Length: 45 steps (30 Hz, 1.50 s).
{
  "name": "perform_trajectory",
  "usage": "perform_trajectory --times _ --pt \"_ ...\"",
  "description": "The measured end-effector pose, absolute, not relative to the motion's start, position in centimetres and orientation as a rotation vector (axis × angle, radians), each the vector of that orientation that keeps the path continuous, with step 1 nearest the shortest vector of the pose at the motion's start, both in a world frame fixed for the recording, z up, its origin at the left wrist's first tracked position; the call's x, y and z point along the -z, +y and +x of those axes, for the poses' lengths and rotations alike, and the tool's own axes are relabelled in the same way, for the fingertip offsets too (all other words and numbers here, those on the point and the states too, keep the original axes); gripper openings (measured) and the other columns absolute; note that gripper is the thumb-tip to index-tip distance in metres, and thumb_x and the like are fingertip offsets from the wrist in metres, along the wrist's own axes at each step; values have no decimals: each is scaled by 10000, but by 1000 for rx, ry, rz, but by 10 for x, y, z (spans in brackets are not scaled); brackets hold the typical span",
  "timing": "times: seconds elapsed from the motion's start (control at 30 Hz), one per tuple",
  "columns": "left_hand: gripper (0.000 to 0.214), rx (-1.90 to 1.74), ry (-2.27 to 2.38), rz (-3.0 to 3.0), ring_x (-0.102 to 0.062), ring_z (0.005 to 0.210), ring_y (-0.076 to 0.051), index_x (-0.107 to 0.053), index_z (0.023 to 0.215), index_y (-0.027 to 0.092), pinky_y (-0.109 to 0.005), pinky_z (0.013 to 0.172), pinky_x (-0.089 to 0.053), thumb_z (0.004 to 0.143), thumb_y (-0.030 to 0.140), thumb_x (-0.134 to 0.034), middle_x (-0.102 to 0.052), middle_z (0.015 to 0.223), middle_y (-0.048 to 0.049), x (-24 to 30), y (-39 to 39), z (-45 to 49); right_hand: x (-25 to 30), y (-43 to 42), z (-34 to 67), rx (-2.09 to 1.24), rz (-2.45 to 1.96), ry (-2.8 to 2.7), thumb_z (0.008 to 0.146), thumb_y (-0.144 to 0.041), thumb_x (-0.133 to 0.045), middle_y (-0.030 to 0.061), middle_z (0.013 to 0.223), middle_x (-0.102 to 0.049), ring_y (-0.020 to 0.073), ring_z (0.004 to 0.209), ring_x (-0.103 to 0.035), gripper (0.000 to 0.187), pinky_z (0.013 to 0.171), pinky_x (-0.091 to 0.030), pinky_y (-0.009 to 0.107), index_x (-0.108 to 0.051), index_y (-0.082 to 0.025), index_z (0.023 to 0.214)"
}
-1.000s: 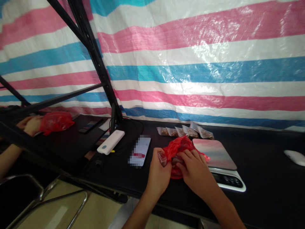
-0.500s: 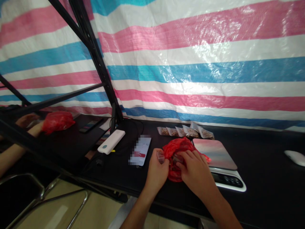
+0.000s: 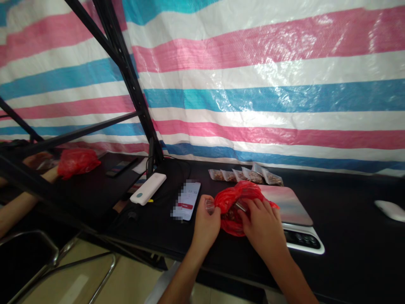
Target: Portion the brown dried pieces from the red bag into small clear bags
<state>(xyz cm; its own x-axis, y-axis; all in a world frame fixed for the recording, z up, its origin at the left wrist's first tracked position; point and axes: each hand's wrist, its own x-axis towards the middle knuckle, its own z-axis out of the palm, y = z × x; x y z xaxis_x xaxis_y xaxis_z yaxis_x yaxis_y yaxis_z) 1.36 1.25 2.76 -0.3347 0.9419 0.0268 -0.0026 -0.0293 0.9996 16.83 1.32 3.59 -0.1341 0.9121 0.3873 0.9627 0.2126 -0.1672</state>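
Observation:
A crumpled red plastic bag (image 3: 232, 196) sits on the black table with its mouth open, dark brown bits showing inside. My left hand (image 3: 207, 221) is closed at the bag's left side, and a small clear plastic bag (image 3: 209, 205) shows in its fingers. Over the mouth of the red bag, my right hand (image 3: 264, 221) is closed on a small shiny piece (image 3: 241, 206), partly hidden by the fingers. I cannot make out its kind. Behind the red bag stand several small clear bags (image 3: 237, 175) filled with brown bits.
A kitchen scale (image 3: 292, 204) lies right of the red bag, partly behind my right hand. To the left are a phone (image 3: 191, 200) and a white power bank (image 3: 148, 188). A white mouse (image 3: 390, 210) is far right. Beyond the black frame (image 3: 131, 86), another person's arm (image 3: 22, 207) reaches toward a red bag (image 3: 79, 162).
My right hand has risen slightly within the bag's mouth, and the shiny piece shows more clearly. The red bag's rim has shifted a little left and up. My left hand keeps the clear bag.

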Motion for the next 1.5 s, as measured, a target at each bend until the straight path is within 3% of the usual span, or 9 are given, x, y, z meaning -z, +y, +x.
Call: perform_trajectory --times 0.13,0.43,0.83,1.03,1.17,1.27,1.5 --pt "153 -1492 1444 990 -503 592 -117 -532 823 225 -207 579 -395 709 123 -538 -518 658 67 -31 14 18 -32 15 167 177 -1725 -2082 937 -244 -635 121 1105 -719 325 1038 -595 231 896 -377 442 -705 -156 1140" --pt "193 -1558 1434 870 -492 598 -109 -533 874 226 -205 594 -403 688 173 -544 -520 683 67 -30 16 21 -39 19 171 -38 -1544 -2199 821 -3 -578 24 1159 -735 280 1036 -578 457 834 -336 414 -701 -273 1169" --pt "250 -1590 1343 893 -568 633 -116 -539 963 213 -231 632 -476 723 187 -603 -592 764 36 -22 17 12 -37 18 163 -151 -1535 -2104 876 -117 -614 63 1160 -756 287 1026 -610 329 878 -380 436 -712 -243 1163" --pt "253 -1675 1367 1095 -622 929 -172 -574 1043 222 -307 878 -502 813 236 -679 -626 1014 -21 -26 15 14 -37 24 170 -214 -1442 -1925 882 -186 -591 49 1166 -752 295 1099 -621 314 960 -397 483 -695 -258 1170" --pt "446 -1687 1422 1152 -625 918 -181 -479 1257 238 -350 898 -506 864 297 -682 -602 1023 -19 -25 14 16 -41 24 172 -227 -1335 -1792 896 -256 -573 53 1170 -744 284 1107 -630 295 1011 -389 501 -683 -271 1170" --pt "397 -1716 1488 1156 -619 981 -189 -486 1185 225 -355 937 -490 863 320 -699 -593 1067 -36 -25 12 18 -43 22 170 -239 -1286 -1727 911 -312 -576 63 1170 -746 283 1088 -644 275 1010 -401 504 -680 -267 1162" --pt "255 -1646 1425 1148 -597 839 -159 -521 1109 213 -278 784 -491 892 281 -634 -574 939 -2 -27 9 21 -52 14 157 -198 -1177 -1723 961 -305 -550 88 1195 -712 281 1131 -625 267 1022 -440 492 -665 -266 1198"
